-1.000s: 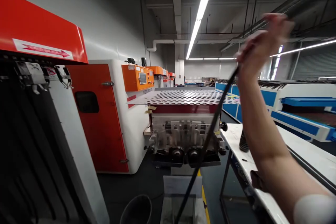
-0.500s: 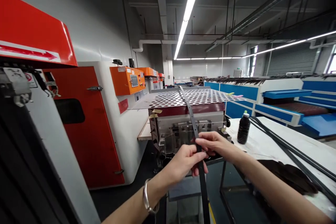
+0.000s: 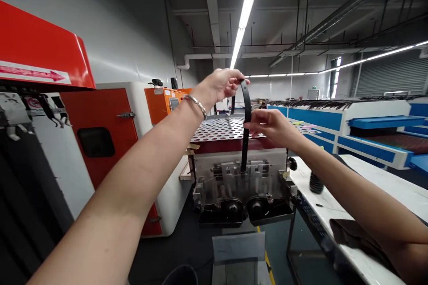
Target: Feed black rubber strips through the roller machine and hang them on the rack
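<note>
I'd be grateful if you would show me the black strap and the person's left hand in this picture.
black strap (image 3: 245, 142), head view, on its lower hanging length
left hand (image 3: 219, 87), head view, on the back of the hand

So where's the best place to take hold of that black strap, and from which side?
Pinch the black strap by its flat faces, high up near the left hand, coming from the right, where the right hand sits. It is a thin, flexible band hanging down, so a side-on pinch should hold it best.
</note>
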A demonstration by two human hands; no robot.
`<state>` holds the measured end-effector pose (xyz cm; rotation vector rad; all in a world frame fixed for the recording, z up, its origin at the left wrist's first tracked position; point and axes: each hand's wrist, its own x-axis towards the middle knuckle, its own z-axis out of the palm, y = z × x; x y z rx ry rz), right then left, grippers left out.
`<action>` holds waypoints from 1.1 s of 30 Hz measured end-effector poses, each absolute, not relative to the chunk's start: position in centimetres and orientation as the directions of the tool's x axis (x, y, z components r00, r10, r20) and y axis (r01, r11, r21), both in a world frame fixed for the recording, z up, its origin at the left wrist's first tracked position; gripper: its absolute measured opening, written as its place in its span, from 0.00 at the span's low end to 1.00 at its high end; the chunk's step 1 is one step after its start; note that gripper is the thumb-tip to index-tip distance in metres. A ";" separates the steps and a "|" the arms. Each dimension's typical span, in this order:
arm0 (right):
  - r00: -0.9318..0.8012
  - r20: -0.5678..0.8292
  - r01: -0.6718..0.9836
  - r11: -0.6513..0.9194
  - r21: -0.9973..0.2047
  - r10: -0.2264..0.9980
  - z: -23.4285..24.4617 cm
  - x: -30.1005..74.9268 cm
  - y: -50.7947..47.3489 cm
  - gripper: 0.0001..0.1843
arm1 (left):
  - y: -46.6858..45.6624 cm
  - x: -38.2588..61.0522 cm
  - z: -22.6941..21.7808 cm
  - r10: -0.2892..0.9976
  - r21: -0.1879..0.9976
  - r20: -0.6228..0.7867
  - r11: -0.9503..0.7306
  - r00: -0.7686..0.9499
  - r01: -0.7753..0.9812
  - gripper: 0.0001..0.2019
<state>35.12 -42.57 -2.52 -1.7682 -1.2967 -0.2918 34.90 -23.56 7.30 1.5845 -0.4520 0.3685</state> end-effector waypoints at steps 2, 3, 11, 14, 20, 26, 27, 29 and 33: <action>0.408 0.677 0.880 -0.067 -0.469 0.612 -3.1 36.0 -42.4 0.16 | -23.9 34.8 7.6 -0.027 0.845 0.533 -0.046 0.846 -0.533 0.04; 0.408 0.680 0.881 -0.068 -0.468 0.609 -3.6 36.3 -42.3 0.15 | -24.0 34.7 7.4 -0.019 0.832 0.552 -0.057 0.834 -0.552 0.04; 0.448 0.553 0.719 0.083 -0.689 0.703 -6.9 36.8 -41.5 0.18 | -25.1 32.9 2.2 0.057 0.788 0.602 -0.199 0.796 -0.582 0.03; 0.432 0.543 0.702 0.110 -0.704 0.720 -7.4 36.9 -41.0 0.17 | -25.3 32.4 0.8 0.086 0.800 0.581 -0.245 0.810 -0.548 0.03; 0.424 0.546 0.696 0.125 -0.707 0.723 -9.2 37.3 -40.2 0.16 | -25.3 32.0 -0.5 0.121 0.796 0.574 -0.314 0.810 -0.517 0.04; 0.445 0.533 0.724 0.061 -0.687 0.719 -8.9 37.3 -40.5 0.16 | -25.0 32.2 -0.9 0.142 0.804 0.566 -0.311 0.812 -0.506 0.03; 0.445 0.532 0.739 0.040 -0.672 0.720 -8.7 37.3 -40.7 0.16 | -25.0 32.2 -0.9 0.145 0.805 0.566 -0.310 0.812 -0.506 0.03; 0.444 0.526 0.764 0.000 -0.645 0.726 -8.4 37.2 -41.0 0.16 | -24.9 32.1 -0.8 0.150 0.808 0.561 -0.315 0.814 -0.499 0.03; 0.460 0.472 0.764 -0.064 -0.642 0.752 -8.7 37.5 -41.6 0.13 | -25.0 31.9 -1.1 0.145 0.820 0.527 -0.345 0.837 -0.456 0.03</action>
